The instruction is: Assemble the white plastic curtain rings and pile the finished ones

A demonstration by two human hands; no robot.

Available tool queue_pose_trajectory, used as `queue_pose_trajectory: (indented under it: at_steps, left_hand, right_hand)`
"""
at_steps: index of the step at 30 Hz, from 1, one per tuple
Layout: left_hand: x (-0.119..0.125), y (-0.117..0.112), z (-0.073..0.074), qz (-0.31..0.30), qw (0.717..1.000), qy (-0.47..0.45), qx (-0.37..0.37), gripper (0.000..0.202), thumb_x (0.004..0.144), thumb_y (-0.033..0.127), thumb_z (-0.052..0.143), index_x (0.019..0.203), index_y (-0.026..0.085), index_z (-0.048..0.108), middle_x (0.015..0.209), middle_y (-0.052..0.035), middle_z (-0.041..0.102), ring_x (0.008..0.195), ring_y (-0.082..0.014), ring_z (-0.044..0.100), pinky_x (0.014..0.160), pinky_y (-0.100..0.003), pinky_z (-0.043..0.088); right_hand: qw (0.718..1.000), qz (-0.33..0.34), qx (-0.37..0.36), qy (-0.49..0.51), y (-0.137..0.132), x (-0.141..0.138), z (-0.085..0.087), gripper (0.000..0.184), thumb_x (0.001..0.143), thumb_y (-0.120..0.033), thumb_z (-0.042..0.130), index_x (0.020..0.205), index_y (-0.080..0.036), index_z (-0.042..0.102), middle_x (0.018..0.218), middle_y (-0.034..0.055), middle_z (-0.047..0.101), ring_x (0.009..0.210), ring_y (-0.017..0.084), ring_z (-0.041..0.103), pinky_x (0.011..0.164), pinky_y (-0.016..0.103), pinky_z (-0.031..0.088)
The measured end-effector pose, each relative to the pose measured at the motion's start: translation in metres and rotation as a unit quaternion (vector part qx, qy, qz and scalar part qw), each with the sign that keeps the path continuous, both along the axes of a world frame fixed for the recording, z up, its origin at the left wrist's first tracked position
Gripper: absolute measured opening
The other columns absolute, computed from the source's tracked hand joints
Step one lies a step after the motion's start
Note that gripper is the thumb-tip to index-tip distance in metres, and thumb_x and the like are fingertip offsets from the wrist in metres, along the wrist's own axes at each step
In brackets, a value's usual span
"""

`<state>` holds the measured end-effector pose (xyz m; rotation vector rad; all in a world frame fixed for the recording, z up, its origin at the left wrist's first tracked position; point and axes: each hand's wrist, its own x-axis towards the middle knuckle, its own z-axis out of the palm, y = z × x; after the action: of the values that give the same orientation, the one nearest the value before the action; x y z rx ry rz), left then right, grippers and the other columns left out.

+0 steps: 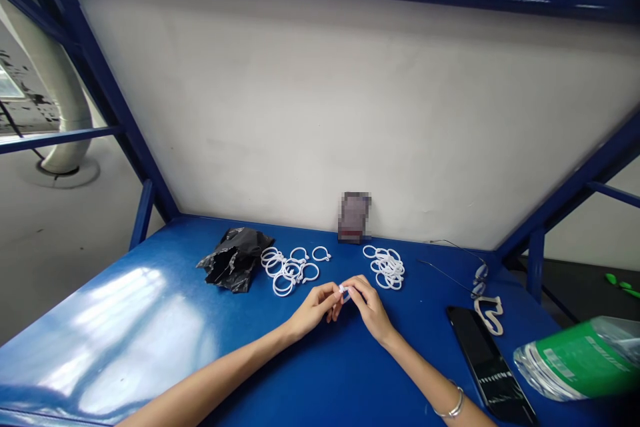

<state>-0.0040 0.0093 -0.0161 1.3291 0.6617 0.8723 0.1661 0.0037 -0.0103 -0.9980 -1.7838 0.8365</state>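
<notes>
My left hand (315,309) and my right hand (369,307) meet over the middle of the blue table (125,340). Together they pinch one small white plastic ring (344,290) between their fingertips. A loose pile of white rings (289,269) lies just beyond my left hand. Another, tighter pile of white rings (387,267) lies beyond my right hand. A silver bracelet sits on my right wrist.
A crumpled black plastic bag (234,257) lies left of the rings. A black phone (487,363) and a white clip with glasses (489,312) lie at the right. A green-and-clear packet (580,357) overhangs the right edge. A white wall panel stands behind.
</notes>
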Motion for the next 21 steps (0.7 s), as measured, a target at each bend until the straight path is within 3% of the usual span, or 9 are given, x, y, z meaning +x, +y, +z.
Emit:
queue_pose_trajectory:
  at_steps: [4, 9, 12, 16, 21]
  left_hand:
    - [-0.0028, 0.0047, -0.0015, -0.024, 0.998, -0.042, -0.049, 0.044, 0.081, 0.056, 0.058, 0.071, 0.014, 0.049, 0.057, 0.002, 0.048, 0.05, -0.0086, 0.046, 0.053, -0.022, 0.038]
    - [-0.0038, 0.0085, -0.0036, -0.053, 0.988, -0.1, -0.103, 0.042, 0.081, 0.05, 0.062, 0.065, 0.014, 0.045, 0.062, -0.0003, 0.048, 0.053, -0.0081, 0.041, 0.054, -0.023, 0.035]
    - [-0.0021, 0.0082, -0.0038, -0.061, 0.983, -0.123, -0.125, 0.043, 0.08, 0.049, 0.063, 0.063, 0.014, 0.043, 0.064, -0.0029, 0.051, 0.054, -0.0083, 0.04, 0.054, -0.023, 0.032]
    - [0.0003, 0.0069, -0.0036, -0.059, 0.977, -0.139, -0.153, 0.044, 0.076, 0.046, 0.067, 0.06, 0.015, 0.04, 0.055, 0.0025, 0.04, 0.05, -0.0063, 0.031, 0.053, -0.024, 0.029]
    - [0.0014, 0.0068, -0.0023, -0.064, 0.971, -0.149, -0.175, 0.041, 0.076, 0.04, 0.067, 0.059, 0.015, 0.039, 0.053, 0.0053, 0.031, 0.049, -0.0061, 0.03, 0.052, -0.024, 0.028]
  right_hand:
    - [0.984, 0.066, -0.136, 0.096, 0.0042, -0.0016, -0.0086, 0.04, 0.094, -0.047, 0.042, 0.066, -0.019, 0.052, 0.064, 0.0007, 0.051, 0.064, 0.016, 0.05, 0.068, 0.029, 0.045]
    - [0.94, 0.115, -0.247, 0.204, 0.0029, -0.0051, -0.0104, 0.039, 0.087, -0.051, 0.053, 0.066, -0.019, 0.045, 0.063, -0.0014, 0.041, 0.061, 0.013, 0.043, 0.065, 0.027, 0.042]
    - [0.922, 0.131, -0.278, 0.236, 0.0018, -0.0063, -0.0085, 0.039, 0.084, -0.052, 0.056, 0.066, -0.02, 0.044, 0.061, -0.0023, 0.036, 0.062, 0.014, 0.045, 0.067, 0.028, 0.044]
    - [0.902, 0.131, -0.306, 0.274, 0.002, -0.0075, -0.0077, 0.041, 0.078, -0.052, 0.064, 0.063, -0.02, 0.044, 0.058, -0.0027, 0.035, 0.06, 0.015, 0.047, 0.066, 0.031, 0.046]
    - [0.866, 0.134, -0.351, 0.329, 0.0035, -0.0088, -0.0112, 0.037, 0.076, -0.044, 0.069, 0.061, -0.019, 0.047, 0.058, -0.0029, 0.038, 0.057, 0.014, 0.045, 0.064, 0.03, 0.045]
